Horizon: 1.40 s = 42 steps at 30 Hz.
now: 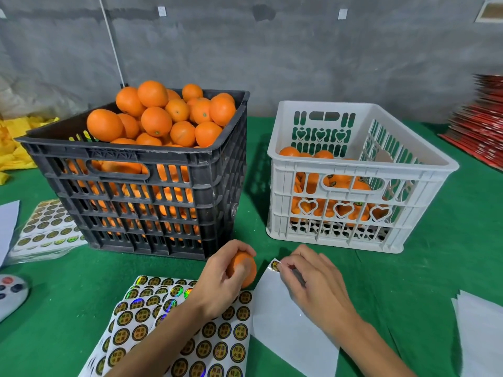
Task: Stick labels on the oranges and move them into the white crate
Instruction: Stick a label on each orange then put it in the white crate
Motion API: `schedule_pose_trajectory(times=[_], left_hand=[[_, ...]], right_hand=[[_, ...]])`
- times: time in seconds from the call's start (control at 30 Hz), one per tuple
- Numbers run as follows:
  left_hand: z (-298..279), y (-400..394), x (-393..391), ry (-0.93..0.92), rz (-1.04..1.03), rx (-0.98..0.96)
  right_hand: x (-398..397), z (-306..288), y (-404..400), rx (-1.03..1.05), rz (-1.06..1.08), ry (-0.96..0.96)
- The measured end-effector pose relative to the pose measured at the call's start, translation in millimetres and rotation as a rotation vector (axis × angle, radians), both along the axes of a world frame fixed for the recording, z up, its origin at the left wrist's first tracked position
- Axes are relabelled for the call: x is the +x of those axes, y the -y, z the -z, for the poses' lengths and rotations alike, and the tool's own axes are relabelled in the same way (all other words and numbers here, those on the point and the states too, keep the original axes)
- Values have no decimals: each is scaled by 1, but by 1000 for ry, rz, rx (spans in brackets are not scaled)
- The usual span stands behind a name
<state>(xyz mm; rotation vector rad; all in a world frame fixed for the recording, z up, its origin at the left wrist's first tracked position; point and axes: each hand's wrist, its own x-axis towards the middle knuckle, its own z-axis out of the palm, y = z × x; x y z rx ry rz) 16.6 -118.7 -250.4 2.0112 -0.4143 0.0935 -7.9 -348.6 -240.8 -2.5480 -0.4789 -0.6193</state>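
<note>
Surface: green cloth (435,268) over the table, grey wall behind.
Sticker sheets (174,333): nearest, under the left forearm.
Left hand (220,281): fingers curled round an orange (245,268) above the sheets.
Right hand (307,278): fingertips pinch what looks like one label (275,265) at a white backing sheet's (283,322) corner, just beside the orange.
Black crate (136,191): far left, heaped with oranges.
White crate (353,172): far right, partly filled.

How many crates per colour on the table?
Black crate: 1, heaped with oranges
White crate: 1, partly filled
Total: 2
</note>
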Motion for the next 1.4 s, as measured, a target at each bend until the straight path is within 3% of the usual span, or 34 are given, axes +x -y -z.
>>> schedule_pose_trajectory(times=[0.17, 0.37, 0.57, 0.8, 0.97, 1.13, 1.4], left_hand=[[-2, 6, 0, 36, 15, 55], [-5, 5, 1, 1, 142, -73], [-2, 5, 0, 71, 181, -56], [-1, 5, 1, 120, 187, -11], [-1, 5, 0, 121, 191, -1], [-2, 5, -1, 62, 192, -15], [-8, 8, -4, 14, 233, -59]], right_hand=[[-3, -7, -5, 24, -70, 134], [-4, -7, -8, 25, -129, 83], [-1, -3, -11, 26, -126, 63], [-4, -13, -10, 187, -123, -104], [-9, -18, -9, 170, -117, -128], [-10, -16, -7, 333, -87, -220], [-8, -16, -10, 200, -128, -73]])
